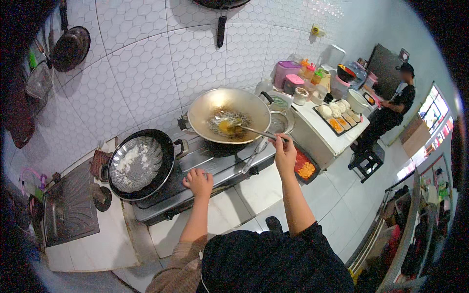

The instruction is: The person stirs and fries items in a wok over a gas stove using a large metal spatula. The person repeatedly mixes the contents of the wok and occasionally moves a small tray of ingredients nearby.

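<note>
My right hand (285,151) grips the handle of a long metal ladle (258,132), whose head rests down inside a large metal wok (198,110). Something yellow, perhaps egg, and bubbling oil (229,122) lie at the wok's bottom; the wok stands on the right side of a gas stove (198,154). My left hand (199,182) rests near the stove's front edge, fingers slightly bent, holding nothing. On the stove's left side a black pan (165,179) holds a perforated metal steamer insert (146,179) with white bits on it.
A sink (71,212) lies at far left. Right of the stove are a tray of orange food (306,170) and a counter (331,141) with tubs, jars and a tray of portions (339,128). Beyond, a person in black (399,99) works near a black stool (367,161).
</note>
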Demonstrator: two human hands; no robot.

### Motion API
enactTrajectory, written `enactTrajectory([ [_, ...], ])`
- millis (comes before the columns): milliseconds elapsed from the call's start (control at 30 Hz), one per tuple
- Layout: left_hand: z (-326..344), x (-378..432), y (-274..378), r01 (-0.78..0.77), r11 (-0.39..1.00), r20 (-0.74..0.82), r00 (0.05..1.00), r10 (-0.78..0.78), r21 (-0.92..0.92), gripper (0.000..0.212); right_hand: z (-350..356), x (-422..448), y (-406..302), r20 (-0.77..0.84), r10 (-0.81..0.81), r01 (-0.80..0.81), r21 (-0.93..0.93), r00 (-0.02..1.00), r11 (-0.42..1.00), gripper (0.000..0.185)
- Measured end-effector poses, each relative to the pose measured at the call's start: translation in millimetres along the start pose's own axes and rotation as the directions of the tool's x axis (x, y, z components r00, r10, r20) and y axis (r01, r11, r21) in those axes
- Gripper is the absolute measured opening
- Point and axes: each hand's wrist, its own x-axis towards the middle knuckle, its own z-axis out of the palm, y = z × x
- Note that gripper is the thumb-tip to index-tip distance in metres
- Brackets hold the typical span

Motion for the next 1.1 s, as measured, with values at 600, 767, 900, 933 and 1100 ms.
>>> enactTrajectory([
  [600,-3.4,-5.5,13.4,0.03,0.998,0.066,0.997,-0.033,0.059,0.019,-77.5,-34.0,-70.6,-0.15,-0.128,0.14,0.066,0.98,0.988,0.015],
  [767,-12.0,-3.0,18.5,-0.004,0.997,0.156,0.988,-0.008,0.074,0.022,-52.7,-23.8,-39.7,-0.15,-0.172,0.16,-0.091,0.974,0.983,0.019],
  [900,-10.9,-3.6,13.3,-0.011,0.997,0.119,0.993,0.001,0.081,0.022,-32.4,-11.9,-25.2,-0.082,-0.072,0.062,-0.113,0.994,0.992,0.02],
  [933,-13.7,-3.6,13.8,0.004,0.998,0.144,0.989,-0.014,0.07,0.022,-27.8,-8.0,-20.3,-0.063,-0.046,0.038,-0.13,0.997,0.991,0.018],
  [1100,-6.1,-1.3,12.1,-0.02,0.998,0.163,0.987,0.01,0.057,0.02,-1.1,13.0,2.1,-0.058,0.008,-0.019,-0.189,0.998,0.982,0.017],
])
